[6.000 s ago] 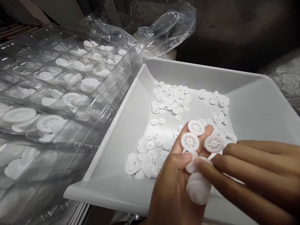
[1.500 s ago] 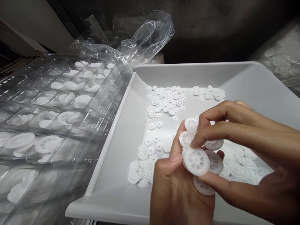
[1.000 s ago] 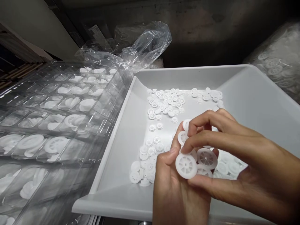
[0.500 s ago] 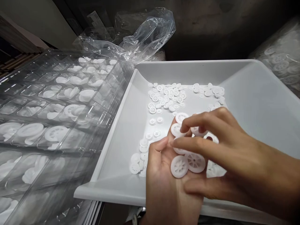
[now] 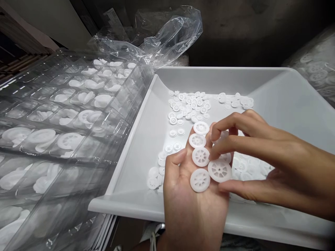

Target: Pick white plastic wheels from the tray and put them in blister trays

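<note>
White plastic spoked wheels [image 5: 200,180] lined up across the left hand [image 5: 193,205]: five in plain view, flat on the upturned palm and along the fingers, one more half tucked under the right hand [image 5: 264,150]. Left fingers straight and close together, thumb bent in at the side of the palm, no pinch on anything, just an open hand bearing the row. Right fingers curved over the line, index and middle only narrowly apart, tips right beside the middle wheels; contact with them hard to tell from this angle. Right thumb low, just under the largest wheel.

Below both hands, a white sloped-sided tray [image 5: 282,90] with loose wheels all over its floor. Small wheels [image 5: 187,104] heaped toward the far wall, a second patch of wheels [image 5: 157,170] along the left wall, larger wheels [image 5: 248,167] scattered beneath the right hand.

Hard against the tray's left rim, a clear plastic blister tray [image 5: 125,111], white parts in pocket after pocket, spoked wheels plain in the nearer rows. Behind it, a crumpled clear plastic bag [image 5: 170,38]. Far right, a dim bag of wheels [image 5: 316,75], packed full.
</note>
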A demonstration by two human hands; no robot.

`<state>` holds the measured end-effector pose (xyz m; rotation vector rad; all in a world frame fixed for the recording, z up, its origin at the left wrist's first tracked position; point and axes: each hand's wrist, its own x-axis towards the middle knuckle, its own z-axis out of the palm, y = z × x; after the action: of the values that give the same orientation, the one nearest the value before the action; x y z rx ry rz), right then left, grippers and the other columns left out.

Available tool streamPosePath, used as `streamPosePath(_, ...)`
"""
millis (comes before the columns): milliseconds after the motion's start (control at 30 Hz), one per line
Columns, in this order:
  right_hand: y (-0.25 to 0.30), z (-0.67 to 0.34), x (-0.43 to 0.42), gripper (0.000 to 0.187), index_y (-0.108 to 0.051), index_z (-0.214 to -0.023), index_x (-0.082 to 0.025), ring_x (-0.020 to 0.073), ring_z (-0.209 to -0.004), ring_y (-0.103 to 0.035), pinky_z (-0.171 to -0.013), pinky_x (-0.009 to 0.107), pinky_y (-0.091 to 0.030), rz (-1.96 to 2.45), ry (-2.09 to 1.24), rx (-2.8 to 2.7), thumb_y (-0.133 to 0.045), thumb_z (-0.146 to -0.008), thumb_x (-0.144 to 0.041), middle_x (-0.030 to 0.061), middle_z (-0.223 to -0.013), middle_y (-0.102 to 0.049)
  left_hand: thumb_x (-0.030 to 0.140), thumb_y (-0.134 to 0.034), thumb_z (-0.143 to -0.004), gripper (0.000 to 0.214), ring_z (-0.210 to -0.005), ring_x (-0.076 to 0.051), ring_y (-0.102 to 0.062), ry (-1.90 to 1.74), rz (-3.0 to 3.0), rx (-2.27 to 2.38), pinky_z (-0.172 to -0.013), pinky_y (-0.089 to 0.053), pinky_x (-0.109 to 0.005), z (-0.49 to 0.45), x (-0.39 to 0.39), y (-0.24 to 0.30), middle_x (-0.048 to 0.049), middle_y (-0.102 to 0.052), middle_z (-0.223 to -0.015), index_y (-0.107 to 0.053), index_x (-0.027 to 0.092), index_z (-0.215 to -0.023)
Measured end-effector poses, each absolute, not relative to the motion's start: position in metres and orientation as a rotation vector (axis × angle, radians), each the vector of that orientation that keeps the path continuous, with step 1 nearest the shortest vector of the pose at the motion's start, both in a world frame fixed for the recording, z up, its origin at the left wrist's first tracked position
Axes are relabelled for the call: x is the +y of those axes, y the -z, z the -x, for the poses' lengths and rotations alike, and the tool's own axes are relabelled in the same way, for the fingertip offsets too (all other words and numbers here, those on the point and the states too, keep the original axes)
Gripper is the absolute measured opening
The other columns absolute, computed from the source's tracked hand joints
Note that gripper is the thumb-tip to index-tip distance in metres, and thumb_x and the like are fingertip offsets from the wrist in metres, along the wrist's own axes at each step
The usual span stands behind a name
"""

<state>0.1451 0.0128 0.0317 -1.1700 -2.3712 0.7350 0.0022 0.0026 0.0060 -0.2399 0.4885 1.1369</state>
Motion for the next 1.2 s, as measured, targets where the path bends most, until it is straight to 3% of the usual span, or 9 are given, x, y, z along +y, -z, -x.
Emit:
streamPosePath(200,-0.033,-0.15,0.015,0.034,-0.059,-0.112,-0.032,0.0253,-0.113,-0.048,-0.091,0.038,-0.047,1.215,-0.841,-2.44,-0.073,-0.081,-0.035,0.0013,-0.124,-0.049,0.03,-0.046,-0.084,0.044,-0.116,-0.024,-0.06,-1.142,0.304,0.469,-0.096,-0.049,-0.034,0.0,0.002,-0.003,-0.0103,-0.067,-0.114,-0.057,0.018,-0.124)
streamPosePath(333,-0.03,-0.149,0.016,0.031,-0.061,-0.11,-0.032,0.0248,-0.111,-0.049,-0.089,0.037,-0.048,1.228,-0.823,-2.46,-0.072,-0.082,-0.036,0.0013,-0.123,-0.049,0.033,-0.051,-0.082,0.047,-0.111,-0.029,-0.063,-1.118,0.305,0.48,-0.073,-0.056,-0.032,0.001,0.0,-0.001,-0.0119,-0.066,-0.119,-0.056,0.019,-0.126)
streamPosePath(467,-0.029,-0.148,0.017,0.031,-0.062,-0.111,-0.033,0.0261,-0.113,-0.047,-0.089,0.038,-0.048,1.213,-0.79,-2.474,-0.072,-0.082,-0.036,0.0027,-0.123,-0.048,0.027,-0.051,-0.081,0.047,-0.106,-0.03,-0.065,-1.128,0.258,0.462,-0.056,-0.052,-0.028,0.003,-0.001,0.0,-0.0112,-0.067,-0.118,-0.055,0.021,-0.127)
streamPosePath(633,-0.029,-0.147,0.017,0.03,-0.061,-0.113,-0.035,0.0271,-0.115,-0.047,-0.088,0.037,-0.05,1.215,-0.765,-2.469,-0.069,-0.084,-0.041,0.0027,-0.125,-0.047,0.01,-0.048,-0.069,0.067,-0.102,-0.026,-0.067,-1.12,0.204,0.413,-0.055,-0.048,-0.025,0.003,-0.003,0.001,-0.0081,-0.065,-0.122,-0.049,0.028,-0.133)
streamPosePath(900,-0.014,-0.154,0.023,0.03,-0.061,-0.114,-0.041,0.0267,-0.113,-0.048,-0.073,0.032,-0.055,1.14,-0.61,-2.501,-0.062,-0.086,-0.052,0.0014,-0.131,-0.038,0.01,-0.047,-0.067,0.068,-0.107,-0.027,-0.065,-1.123,0.229,0.374,-0.056,-0.048,-0.025,0.005,-0.003,0.003,-0.0092,-0.064,-0.122,-0.049,0.028,-0.133)
streamPosePath(1033,-0.015,-0.153,0.023,0.029,-0.062,-0.112,-0.041,0.027,-0.113,-0.049,-0.075,0.033,-0.057,1.187,-0.666,-2.475,-0.061,-0.086,-0.054,0.0011,-0.131,-0.037,0.011,-0.048,-0.066,0.067,-0.099,-0.026,-0.068,-1.13,0.242,0.392,-0.053,-0.049,-0.025,0.005,-0.003,0.003,-0.0093,-0.066,-0.116,-0.049,0.028,-0.132)
streamPosePath(1200,-0.018,-0.149,0.023,0.03,-0.063,-0.11,-0.04,0.0279,-0.111,-0.05,-0.077,0.036,-0.058,1.22,-0.691,-2.466,-0.063,-0.084,-0.055,0.0014,-0.132,-0.038,0.006,-0.047,-0.057,0.078,-0.104,-0.028,-0.066,-1.119,0.256,0.466,-0.056,-0.053,-0.025,0.005,-0.005,-0.001,-0.0083,-0.067,-0.112,-0.046,0.029,-0.132)
